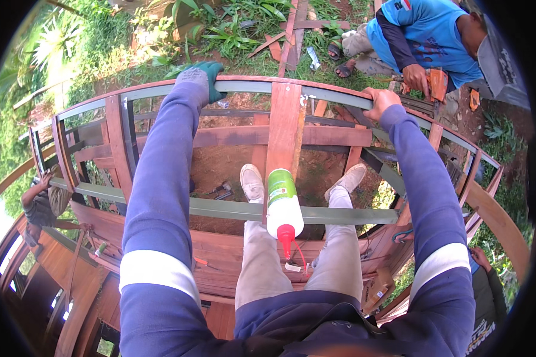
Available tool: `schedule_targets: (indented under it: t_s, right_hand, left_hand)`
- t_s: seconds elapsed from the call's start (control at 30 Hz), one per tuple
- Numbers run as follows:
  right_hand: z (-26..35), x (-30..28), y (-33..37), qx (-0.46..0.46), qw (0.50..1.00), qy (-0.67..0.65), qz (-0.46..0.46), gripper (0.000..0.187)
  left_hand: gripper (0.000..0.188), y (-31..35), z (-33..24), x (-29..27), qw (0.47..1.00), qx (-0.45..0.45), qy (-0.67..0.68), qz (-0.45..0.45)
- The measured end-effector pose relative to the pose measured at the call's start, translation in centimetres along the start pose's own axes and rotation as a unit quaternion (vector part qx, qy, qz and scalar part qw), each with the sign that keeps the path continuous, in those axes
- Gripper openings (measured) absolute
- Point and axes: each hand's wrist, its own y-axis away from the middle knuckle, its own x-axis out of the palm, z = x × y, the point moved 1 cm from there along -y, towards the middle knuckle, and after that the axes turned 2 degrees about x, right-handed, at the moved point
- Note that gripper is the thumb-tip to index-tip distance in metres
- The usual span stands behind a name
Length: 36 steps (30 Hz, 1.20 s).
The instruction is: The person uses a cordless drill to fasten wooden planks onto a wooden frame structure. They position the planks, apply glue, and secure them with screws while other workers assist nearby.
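Note:
My left hand (203,76), in a green and grey work glove, grips the top rail (250,85) of a reddish wooden frame with grey metal strips. My right hand (380,99) is bare and closed on the same rail further right. Both arms wear blue sleeves with white bands. Between my legs a white glue bottle (284,208) with a green label and red nozzle lies on an upright wooden plank (283,128), nozzle toward me. My two light shoes (251,181) rest on a lower grey rail (232,209).
A person in a blue shirt (426,35) crouches at the upper right holding an orange power tool (438,83). Another person's hand (44,178) holds the frame at left. Loose boards (289,33) lie on grass beyond. Red wooden structure (220,256) sits below.

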Motion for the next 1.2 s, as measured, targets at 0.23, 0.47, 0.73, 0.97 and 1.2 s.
schedule_targets:
  t_s: [0.23,0.47,0.73,0.97,1.2]
  right_hand:
    - [0.2,0.1,0.0,0.03,0.999,-0.012,-0.004,0.054]
    - [1.0,0.0,-0.2,0.05,0.999,0.012,0.006,0.056]
    - [1.9,-0.8,0.4,0.091,0.995,0.0,0.031,0.05]
    - [1.6,-0.6,0.3,0.088,0.995,-0.018,0.04,0.046]
    - [0.8,0.2,-0.1,0.064,0.997,-0.011,0.033,0.051]
  left_hand:
    - [0.044,-0.1,-0.5,-1.0,0.997,-0.022,-0.022,0.074]
    - [0.046,-0.2,-0.2,-0.7,0.995,-0.018,-0.042,0.089]
    - [0.055,0.0,-0.4,-0.4,0.999,-0.014,-0.001,0.032]
    - [0.06,0.0,-0.7,-0.9,0.998,-0.021,-0.029,0.056]
    - [0.058,0.1,-1.0,-1.2,0.998,-0.024,-0.008,0.063]
